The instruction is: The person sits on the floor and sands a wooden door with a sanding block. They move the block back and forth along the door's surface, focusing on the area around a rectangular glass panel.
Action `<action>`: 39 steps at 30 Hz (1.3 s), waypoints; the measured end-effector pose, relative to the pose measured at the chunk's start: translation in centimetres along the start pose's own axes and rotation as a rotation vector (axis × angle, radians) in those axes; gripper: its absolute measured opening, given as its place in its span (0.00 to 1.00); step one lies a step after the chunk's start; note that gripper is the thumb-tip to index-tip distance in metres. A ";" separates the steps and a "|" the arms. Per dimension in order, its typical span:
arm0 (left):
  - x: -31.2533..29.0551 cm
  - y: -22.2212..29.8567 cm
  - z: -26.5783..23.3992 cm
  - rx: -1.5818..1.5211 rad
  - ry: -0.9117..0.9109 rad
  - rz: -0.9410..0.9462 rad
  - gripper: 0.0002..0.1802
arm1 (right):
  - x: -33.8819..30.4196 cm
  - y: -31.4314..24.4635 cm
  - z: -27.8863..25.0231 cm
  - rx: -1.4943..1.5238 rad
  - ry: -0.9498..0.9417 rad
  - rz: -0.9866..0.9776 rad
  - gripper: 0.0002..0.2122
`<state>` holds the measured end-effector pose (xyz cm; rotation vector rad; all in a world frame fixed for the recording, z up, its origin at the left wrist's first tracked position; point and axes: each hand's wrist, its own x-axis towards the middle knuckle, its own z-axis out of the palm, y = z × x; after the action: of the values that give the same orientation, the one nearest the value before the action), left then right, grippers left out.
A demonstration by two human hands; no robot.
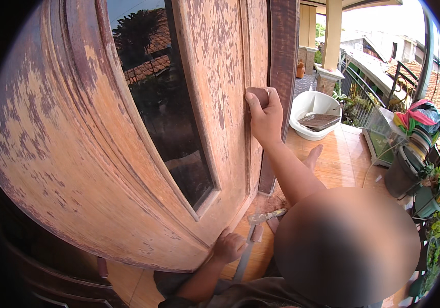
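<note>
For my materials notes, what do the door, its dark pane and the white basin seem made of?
Door: probably wood; dark finish worn patchily to pale, bare-looking areas.
Dark pane: apparently glass; glossy, with outdoor reflections.
White basin: likely plastic; smooth, with a rounded rim.

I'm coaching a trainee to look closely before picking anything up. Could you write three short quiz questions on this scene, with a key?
1. Multiple choice: Which hand holds the small brown piece against the wooden door?
A) Left
B) Right
C) Neither

2. True or false: The white tub has nothing in it.

3. Fill the gap: The left hand is at the door's ____ edge.

Key:
1. B: the right hand has it between thumb and fingers.
2. False: a flat, dark object lies in it.
3. Lower.
</note>
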<state>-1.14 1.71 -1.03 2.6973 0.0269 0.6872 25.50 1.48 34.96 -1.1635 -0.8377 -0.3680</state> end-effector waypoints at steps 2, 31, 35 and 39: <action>0.0 0.1 0.0 -0.007 -0.016 0.000 0.11 | 5.4 -1.6 0.9 -0.019 0.035 -0.191 0.16; 0.3 0.9 -0.2 0.072 -0.100 -0.090 0.11 | -8.9 7.3 -1.7 -0.065 0.014 0.109 0.13; 0.1 0.7 -0.1 0.075 -0.097 -0.097 0.12 | -18.3 12.0 -5.1 -0.233 -0.082 0.192 0.09; 0.2 0.8 0.0 0.101 -0.121 -0.098 0.13 | -16.5 11.0 -5.0 -0.214 -0.013 0.133 0.06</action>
<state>-1.03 1.02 -0.63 2.8079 0.1662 0.5049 23.80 -1.46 14.79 -1.4140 -0.7403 -0.3470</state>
